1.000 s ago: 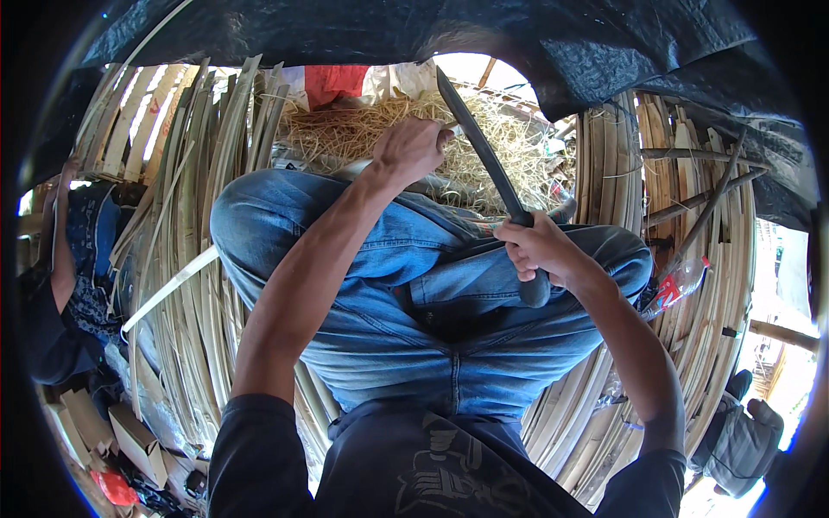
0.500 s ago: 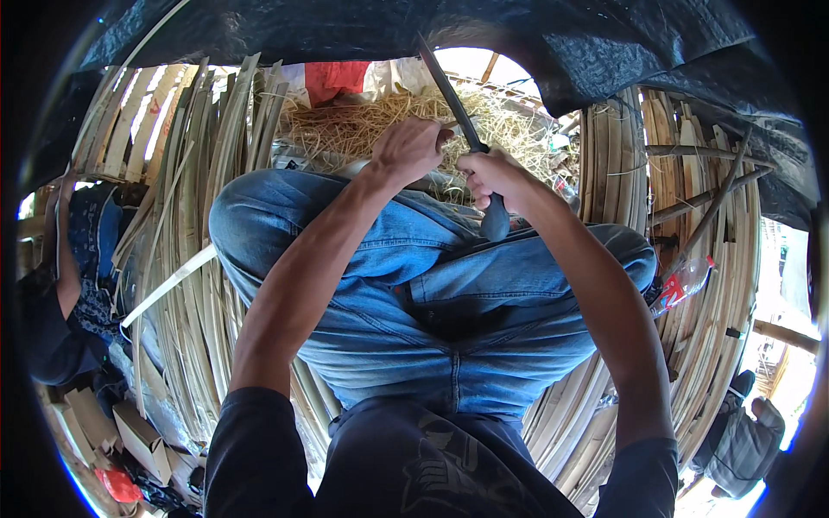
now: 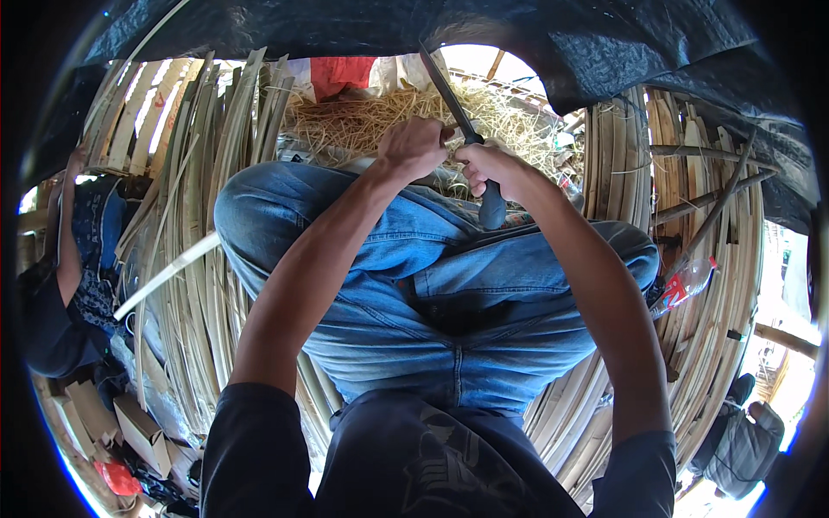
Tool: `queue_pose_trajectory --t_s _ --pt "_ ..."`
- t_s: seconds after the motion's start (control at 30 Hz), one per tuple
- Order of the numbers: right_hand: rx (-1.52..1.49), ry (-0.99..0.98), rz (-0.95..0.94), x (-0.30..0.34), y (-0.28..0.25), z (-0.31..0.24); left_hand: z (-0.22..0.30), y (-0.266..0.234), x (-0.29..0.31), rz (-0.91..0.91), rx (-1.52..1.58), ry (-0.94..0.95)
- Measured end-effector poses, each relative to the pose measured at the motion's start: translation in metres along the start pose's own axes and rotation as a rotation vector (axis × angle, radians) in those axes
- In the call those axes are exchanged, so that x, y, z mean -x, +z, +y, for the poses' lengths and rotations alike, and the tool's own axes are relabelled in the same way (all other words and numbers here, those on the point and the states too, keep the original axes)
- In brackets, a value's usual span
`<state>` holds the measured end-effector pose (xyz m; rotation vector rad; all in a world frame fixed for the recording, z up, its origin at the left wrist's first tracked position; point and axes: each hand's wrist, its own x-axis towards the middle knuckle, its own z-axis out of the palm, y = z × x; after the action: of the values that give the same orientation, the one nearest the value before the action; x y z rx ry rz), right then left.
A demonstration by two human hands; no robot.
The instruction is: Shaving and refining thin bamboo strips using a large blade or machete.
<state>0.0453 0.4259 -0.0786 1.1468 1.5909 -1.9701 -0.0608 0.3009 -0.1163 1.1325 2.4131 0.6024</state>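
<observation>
A long knife [image 3: 448,89] with a dark, narrow blade points up and away, tilted to the left. My right hand [image 3: 490,167] is closed round it, and its thick dark grey handle [image 3: 492,207] sticks out below the fist. Close by on the left, my left hand [image 3: 415,147] is closed beside the blade, thumb toward it. What lies in its fingers, if anything, is too small or hidden to make out. A pale flat strip [image 3: 168,274] juts out to the left from behind my left knee; its other end is hidden.
Bamboo slats [image 3: 186,337] form the platform under my crossed legs. A heap of straw-like shavings [image 3: 345,123] lies beyond my hands. By my right knee is a clear plastic bottle [image 3: 686,285] with a red label. Another person's arm [image 3: 69,242] shows at far left. Dark sheeting [image 3: 345,30] hangs overhead.
The pale strip has shifted slightly up and to the left. The knife handle and my right hand are a little higher; both hands stay closed.
</observation>
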Motion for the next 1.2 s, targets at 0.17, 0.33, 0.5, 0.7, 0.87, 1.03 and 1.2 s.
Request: queue_pose_trajectory --t_s 0.17,0.33,0.5,0.7,0.87,1.03,1.2 --pt "0.082 0.088 0.012 0.035 0.003 0.001 -0.011 0.000 -0.008 0.007 0.012 -0.022" --pt "0.109 0.052 -0.051 0.083 -0.004 0.026 -0.016 -0.009 -0.006 0.032 0.100 -0.091" --pt "0.135 0.102 0.029 0.092 -0.018 0.040 -0.008 -0.001 -0.006 0.017 0.066 -0.006" --pt "0.120 0.095 0.059 0.066 -0.005 0.039 -0.022 0.007 -0.006 0.139 0.067 0.132" --pt "0.172 0.050 0.070 0.045 -0.001 0.026 -0.020 0.017 -0.008 0.040 -0.024 0.123" --pt "0.147 0.032 0.110 0.023 0.006 0.018 -0.028 0.021 -0.017 0.115 -0.040 0.159" --pt "0.202 0.049 0.163 0.013 0.019 0.008 -0.034 0.018 -0.017 0.071 -0.009 0.143"
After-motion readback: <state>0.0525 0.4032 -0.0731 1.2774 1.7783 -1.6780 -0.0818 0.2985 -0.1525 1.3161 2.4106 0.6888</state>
